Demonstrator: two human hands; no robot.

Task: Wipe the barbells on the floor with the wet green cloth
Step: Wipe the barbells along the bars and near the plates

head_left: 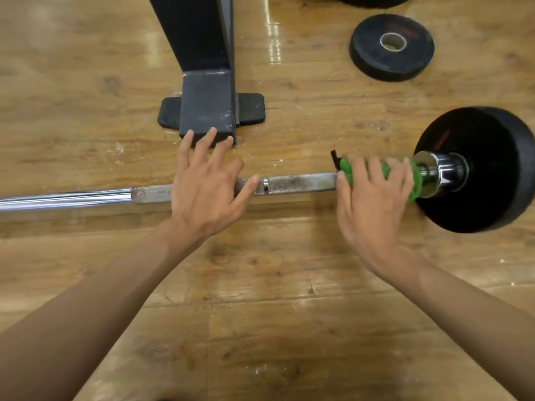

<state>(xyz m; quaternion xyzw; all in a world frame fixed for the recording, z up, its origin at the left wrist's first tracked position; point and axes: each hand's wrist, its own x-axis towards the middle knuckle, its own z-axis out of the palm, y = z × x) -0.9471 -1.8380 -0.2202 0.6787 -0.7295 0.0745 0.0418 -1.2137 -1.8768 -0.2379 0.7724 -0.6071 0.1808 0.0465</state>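
Note:
A steel barbell (298,183) lies across the wooden floor from left to right, with a black weight plate (486,172) on its right end. My right hand (373,195) grips the green cloth (388,172), which is wrapped round the bar right beside the chrome collar (443,173). A small black tag sticks out of the cloth at its left end. My left hand (205,186) lies over the knurled middle part of the bar with straight, spread fingers, its thumb along the bar.
A black metal rack foot (208,111) stands on the floor just behind my left hand. A loose black weight plate (390,47) lies at the back right, with another plate's edge (373,0) at the top.

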